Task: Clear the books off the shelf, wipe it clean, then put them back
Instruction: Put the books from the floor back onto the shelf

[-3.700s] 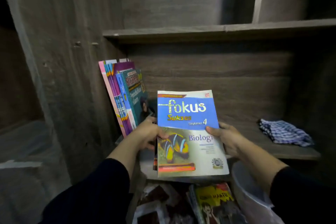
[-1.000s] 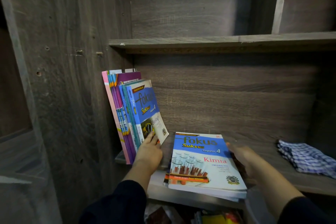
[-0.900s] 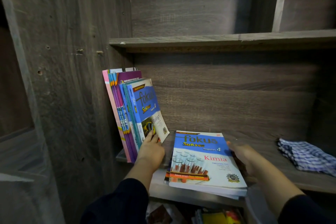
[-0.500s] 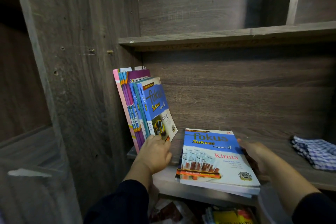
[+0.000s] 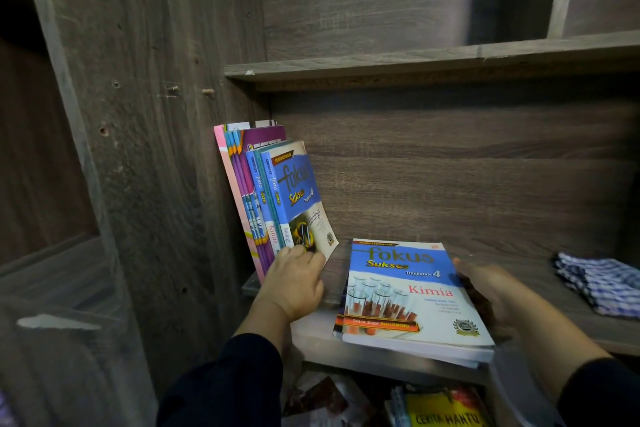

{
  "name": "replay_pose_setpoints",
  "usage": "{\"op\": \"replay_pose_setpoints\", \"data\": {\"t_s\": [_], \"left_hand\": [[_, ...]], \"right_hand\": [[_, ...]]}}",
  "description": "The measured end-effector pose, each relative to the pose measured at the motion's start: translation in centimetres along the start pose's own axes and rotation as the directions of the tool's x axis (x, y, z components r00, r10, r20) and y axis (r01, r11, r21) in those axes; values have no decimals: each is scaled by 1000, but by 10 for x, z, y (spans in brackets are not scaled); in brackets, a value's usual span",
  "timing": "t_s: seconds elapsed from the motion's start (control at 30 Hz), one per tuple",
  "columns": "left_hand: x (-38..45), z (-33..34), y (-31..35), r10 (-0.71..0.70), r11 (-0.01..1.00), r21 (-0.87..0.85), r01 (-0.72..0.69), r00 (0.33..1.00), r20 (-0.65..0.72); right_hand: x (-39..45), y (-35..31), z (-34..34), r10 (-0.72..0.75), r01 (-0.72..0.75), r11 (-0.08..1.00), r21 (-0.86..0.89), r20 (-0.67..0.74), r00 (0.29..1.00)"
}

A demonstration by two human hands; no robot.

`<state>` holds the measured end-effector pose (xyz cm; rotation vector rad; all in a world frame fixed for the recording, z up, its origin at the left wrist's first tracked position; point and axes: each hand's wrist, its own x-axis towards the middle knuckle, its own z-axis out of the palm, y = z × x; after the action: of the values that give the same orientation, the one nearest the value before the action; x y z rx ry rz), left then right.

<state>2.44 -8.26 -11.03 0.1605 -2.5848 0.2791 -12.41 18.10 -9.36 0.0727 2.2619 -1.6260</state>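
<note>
Wooden shelf (image 5: 540,291), both hands among the books

Left hand (image 5: 294,282) pressed its fingertips on the leaning Biologi book (image 5: 301,198), propping the row of books (image 5: 249,191) against the side wall; right hand (image 5: 485,284) gripped the flat Kimia book (image 5: 405,291) by its right edge, a checked cloth (image 5: 599,284) lying further right

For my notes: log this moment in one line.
phase: restocking | left hand: steadies Biologi book | right hand: on Kimia book | cloth: idle

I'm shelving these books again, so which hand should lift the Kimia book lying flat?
Right. The right hand already touches the Kimia book at its right edge, while the left hand props the leaning Biologi book.
</note>
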Motion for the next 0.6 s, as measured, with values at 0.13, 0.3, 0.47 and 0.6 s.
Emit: {"op": "replay_pose_setpoints", "data": {"t_s": [0.13, 0.3, 0.47, 0.6], "left_hand": [[18, -12, 21, 9, 1000, 16, -9, 999, 47], [54, -10, 71, -330, 891, -160, 426, 847, 417], [72, 4, 79, -429, 721, -265, 640, 714, 554], [81, 5, 74, -386, 609, -364, 704, 664, 640]], "right_hand": [[-1, 0, 1, -2, 2, 1000, -5, 0, 1000], [0, 2, 1, 6, -6, 1000, -12, 1, 1000], [4, 4, 0, 22, -24, 999, 46, 34, 999], [0, 2, -2, 41, -53, 990, 132, 90, 995]]}}
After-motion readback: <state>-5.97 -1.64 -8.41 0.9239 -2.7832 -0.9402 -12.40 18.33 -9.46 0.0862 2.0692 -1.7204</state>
